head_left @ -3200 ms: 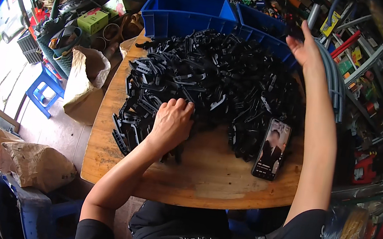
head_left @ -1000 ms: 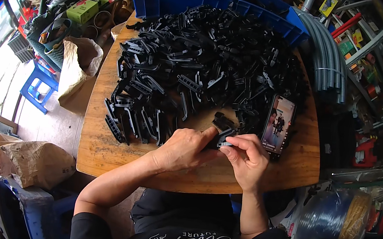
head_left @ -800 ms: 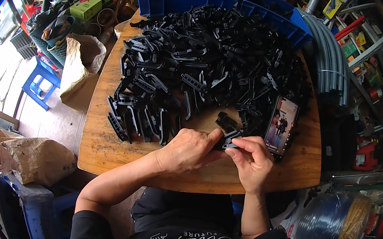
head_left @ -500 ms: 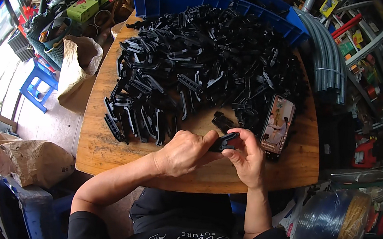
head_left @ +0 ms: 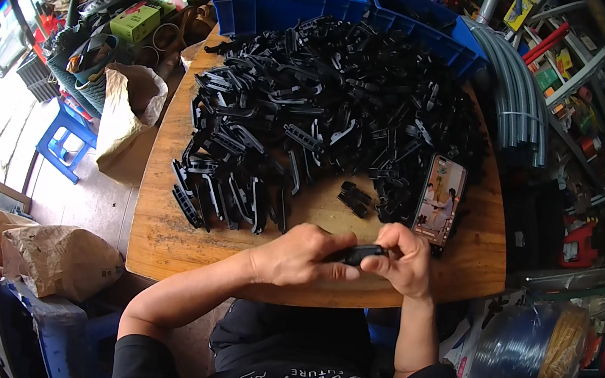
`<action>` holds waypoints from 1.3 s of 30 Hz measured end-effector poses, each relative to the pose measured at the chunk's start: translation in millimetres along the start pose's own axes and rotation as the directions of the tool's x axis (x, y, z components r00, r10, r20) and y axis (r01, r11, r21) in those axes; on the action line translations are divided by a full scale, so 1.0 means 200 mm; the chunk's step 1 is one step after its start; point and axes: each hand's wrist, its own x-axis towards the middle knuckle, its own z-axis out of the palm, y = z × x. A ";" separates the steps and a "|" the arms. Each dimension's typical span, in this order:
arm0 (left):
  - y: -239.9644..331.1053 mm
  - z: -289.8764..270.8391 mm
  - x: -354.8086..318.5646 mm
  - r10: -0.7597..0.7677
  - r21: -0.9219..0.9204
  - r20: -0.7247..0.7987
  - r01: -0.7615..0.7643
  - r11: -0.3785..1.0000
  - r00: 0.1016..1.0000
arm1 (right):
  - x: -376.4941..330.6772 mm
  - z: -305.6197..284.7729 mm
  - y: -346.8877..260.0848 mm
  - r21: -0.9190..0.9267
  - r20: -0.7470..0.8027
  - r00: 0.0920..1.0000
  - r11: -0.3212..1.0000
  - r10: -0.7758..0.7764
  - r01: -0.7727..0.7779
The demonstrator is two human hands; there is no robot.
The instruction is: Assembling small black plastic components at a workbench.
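Between both hands, above the table's near edge, is a small black plastic part [head_left: 361, 255]. My left hand [head_left: 303, 253] is closed around its left end, thumb along the near side. My right hand [head_left: 406, 259] pinches the other end between thumb and curled fingers. The fingers cover much of the part, so its exact kind cannot be made out. Just beyond the hands a short black plastic piece [head_left: 355, 199] lies apart on the wood. A large heap of similar long, slotted black plastic parts [head_left: 306, 105] covers the far and middle table, with several set side by side at its left.
The wooden table [head_left: 157, 246] has a curved near edge. A phone [head_left: 440, 199] showing a video leans on black parts at the right. Two blue bins [head_left: 288, 5] stand at the back. A paper sack [head_left: 128, 120] and blue stool [head_left: 68, 139] are left; grey tubing [head_left: 517, 95] is right.
Both hands have come slightly nearer to me with the black part, which is now turned more level. My right hand's fingers have curled in closer around its end.
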 end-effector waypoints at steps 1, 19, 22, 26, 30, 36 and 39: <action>0.00 0.01 -0.01 0.004 0.007 -0.009 -0.004 1.000 1.000 | 0.01 0.00 -0.02 0.064 0.031 0.999 0.998 0.017 -0.018; 0.02 -0.29 -0.04 -0.364 -0.317 -0.621 0.203 0.927 0.694 | 0.47 0.27 0.15 -0.786 0.115 0.954 0.561 -0.278 0.259; 0.00 -0.24 -0.02 -0.399 -0.256 -0.584 0.306 0.917 0.707 | 0.42 0.24 0.06 -0.747 0.058 0.962 0.628 -0.267 0.219; -0.05 -0.17 -0.01 -0.382 -0.236 -0.559 0.300 0.924 0.736 | 0.33 0.28 -0.03 -0.731 -0.021 0.887 0.612 -0.461 0.301; -0.03 -0.20 -0.03 -0.389 -0.574 -0.427 0.088 0.814 0.816 | 0.30 0.25 -0.10 -0.548 -0.072 0.885 0.759 -0.461 0.351; 0.00 -0.27 -0.03 -0.478 -0.582 -0.425 0.173 0.795 0.769 | 0.16 0.02 -0.10 -0.711 -0.159 0.949 0.699 -0.271 0.081; -0.06 -0.22 -0.02 -0.431 -0.454 -0.421 0.226 0.862 0.798 | 0.16 0.14 0.00 -0.805 -0.025 0.974 0.582 -0.226 0.114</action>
